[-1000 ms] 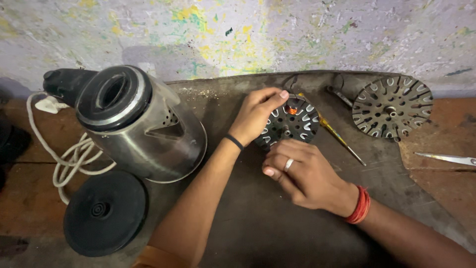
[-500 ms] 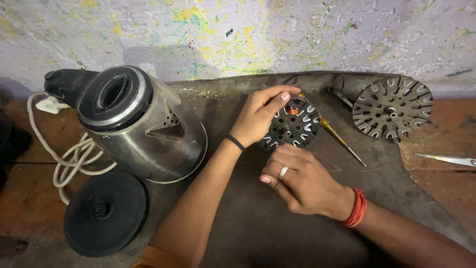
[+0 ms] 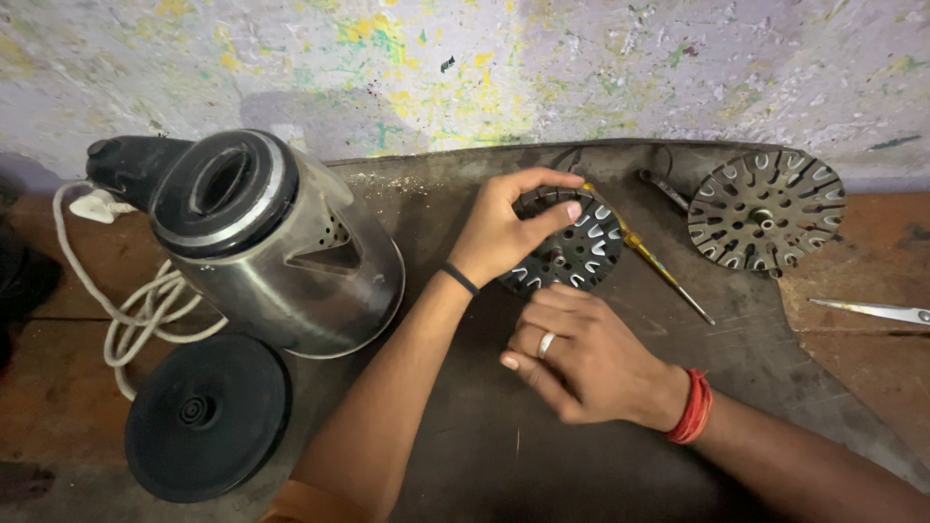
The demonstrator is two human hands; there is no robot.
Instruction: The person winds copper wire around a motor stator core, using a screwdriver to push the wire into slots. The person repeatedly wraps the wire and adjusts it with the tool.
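A: Where is the left hand point(image 3: 499, 232)?

B: It lies on the dark slotted metal disc point(image 3: 572, 247) in the middle of the grey mat point(image 3: 465, 426). The thumb and fingers are curled over the upper and left edge of the disc and grip it there. A thin black band is on that wrist.

A: And the right hand point(image 3: 581, 353)?

B: It rests just below the disc, palm down, with the fingers bent. The fingertips point towards the lower rim of the disc; whether they touch it, one cannot tell. It holds nothing that shows. This hand has a ring, and red thread is on the wrist. The two hands are near each other but apart.

A: What lies around them?

B: A yellow-handled screwdriver point(image 3: 659, 271) lies just right of the disc, slanted. A second slotted disc point(image 3: 765, 208) lies further right, at the mat's edge. At the left, a steel electric kettle point(image 3: 276, 257) lies tilted, with its round black base point(image 3: 205, 416) below it and a white cord point(image 3: 136, 310) beside it. Scissor blades point(image 3: 872, 310) show at the right edge.
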